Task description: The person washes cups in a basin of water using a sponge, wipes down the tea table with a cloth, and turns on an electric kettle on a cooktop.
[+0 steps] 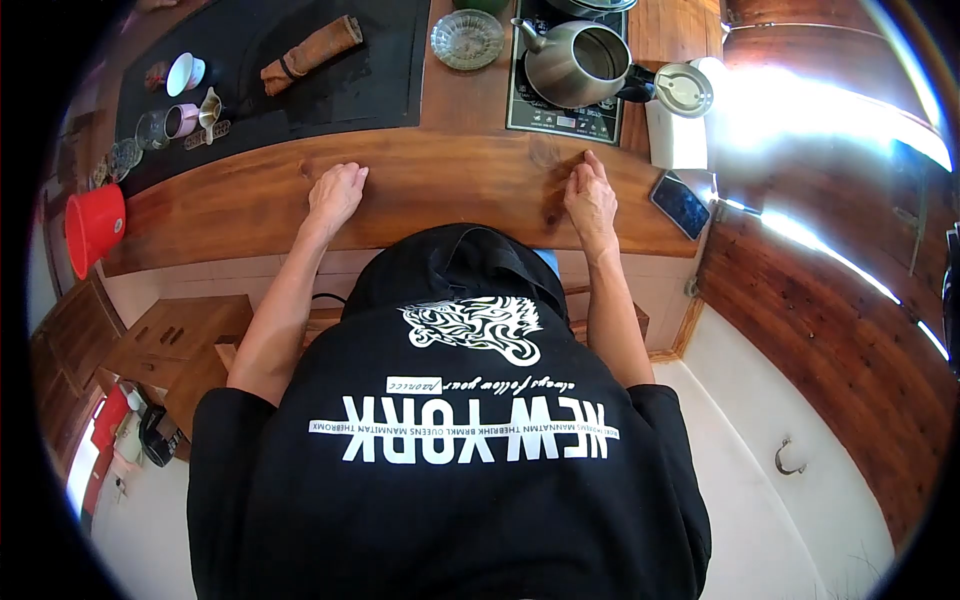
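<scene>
My left hand rests closed on the wooden table's front strip, below the black tray, with nothing visible in it. On the same strip, further right, my right hand lies with its index finger pointing forward and the other fingers curled in, holding nothing visible. It is nearest to the black cooktop, where a steel kettle stands with its lid swung open to the right. A phone lies right of my right hand.
On the tray are a rolled brown cloth, a white cup, a pink cup and a strainer. A glass ashtray sits beside the cooktop. A red bucket is at the left edge, a white box at right.
</scene>
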Available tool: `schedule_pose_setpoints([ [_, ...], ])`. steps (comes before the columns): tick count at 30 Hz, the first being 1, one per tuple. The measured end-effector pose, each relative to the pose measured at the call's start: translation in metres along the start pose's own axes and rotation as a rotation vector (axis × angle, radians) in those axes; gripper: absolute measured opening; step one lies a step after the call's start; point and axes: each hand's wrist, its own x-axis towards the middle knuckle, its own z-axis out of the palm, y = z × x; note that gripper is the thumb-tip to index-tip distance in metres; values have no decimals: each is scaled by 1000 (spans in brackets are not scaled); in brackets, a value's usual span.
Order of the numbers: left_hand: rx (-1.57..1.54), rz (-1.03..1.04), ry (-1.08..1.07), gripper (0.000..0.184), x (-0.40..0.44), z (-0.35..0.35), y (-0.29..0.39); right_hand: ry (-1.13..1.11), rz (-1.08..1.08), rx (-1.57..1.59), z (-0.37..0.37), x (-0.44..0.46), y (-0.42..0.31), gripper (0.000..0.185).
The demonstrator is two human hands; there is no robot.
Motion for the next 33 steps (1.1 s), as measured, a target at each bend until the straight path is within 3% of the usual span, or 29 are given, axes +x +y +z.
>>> schedule_pose_setpoints([
  [33, -1, -17, 12, 35, -1, -2, 4, 19, -4, -6, 1, -1, -1, 15],
])
